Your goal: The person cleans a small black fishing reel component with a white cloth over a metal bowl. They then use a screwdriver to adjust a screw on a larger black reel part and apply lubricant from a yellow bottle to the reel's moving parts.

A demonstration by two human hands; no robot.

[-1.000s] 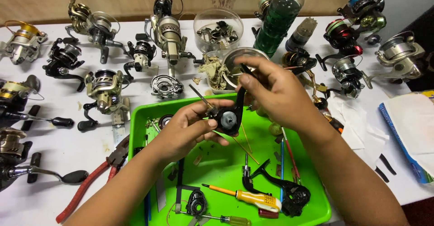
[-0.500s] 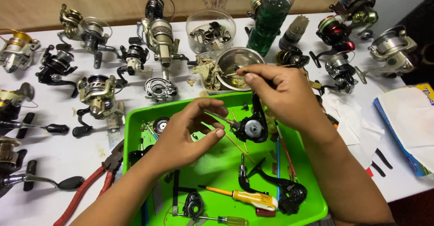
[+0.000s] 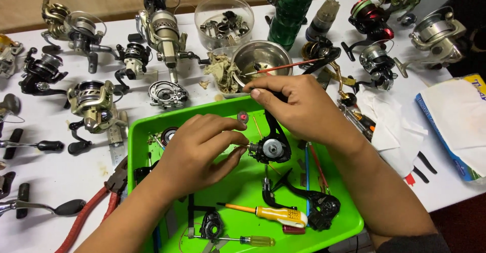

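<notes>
My right hand (image 3: 301, 106) grips a black reel body (image 3: 271, 145) from above and holds it upright over the green tray (image 3: 139, 131). My left hand (image 3: 195, 154) comes in from the left, thumb and fingers pinched on the thin shaft that sticks out of the body's left side. A small round piece with a pink centre (image 3: 243, 116) sits just off my left index fingertip. Whether it is held or lies in the tray I cannot tell.
The tray holds a yellow-handled screwdriver (image 3: 281, 215), a black reel frame (image 3: 316, 210) and small parts. Behind it stand a steel bowl (image 3: 260, 55), a clear tub of parts (image 3: 223, 23) and a green bottle (image 3: 291, 10). Several fishing reels, red-handled pliers (image 3: 91, 210) and tissues (image 3: 392, 126) surround it.
My right hand carried the reel body to the right and down over the tray. My left hand let go, opened, then closed again on the body's shaft.
</notes>
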